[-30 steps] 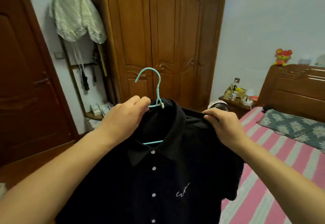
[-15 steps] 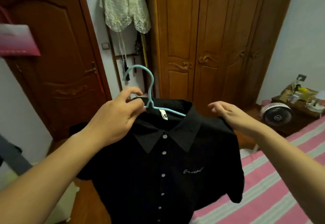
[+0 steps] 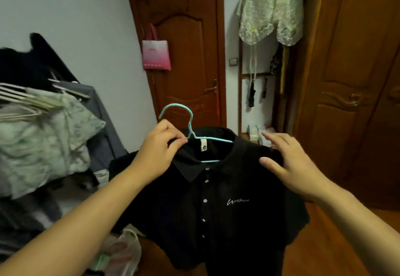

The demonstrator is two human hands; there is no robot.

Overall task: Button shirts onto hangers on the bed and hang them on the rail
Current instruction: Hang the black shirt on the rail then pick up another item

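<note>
**Black shirt on the teal hanger, held up in front of me**

So my left hand has the teal hanger pinched right at the neck, fingers curled round the wire just under the hook, with a bit of the collar bunched in there too. The hook points up and curves off to my left. The black shirt hangs off it in mid-air, facing me, collar folded down, white buttons running down the front and done up as far as I can see. There's a small white scribbly logo on the chest and a white neck label showing inside the collar, just under the hanger wire.

My right hand isn't gripping anything: fingers spread and mostly straight, hovering at the shirt's shoulder on my right. The thumb looks like it's on the fabric, but I can't say for sure the rest is touching.

Off to my left there's a bunch of clothes already hanging, pale green and grey stuff on light hangers, quite blurry. Straight ahead is a brown door with a pink bag hanging on it. A lacy pale cloth is draped high on a rack by the wooden wardrobe on my right. A plastic bag sits on the floor below the shirt.
</note>
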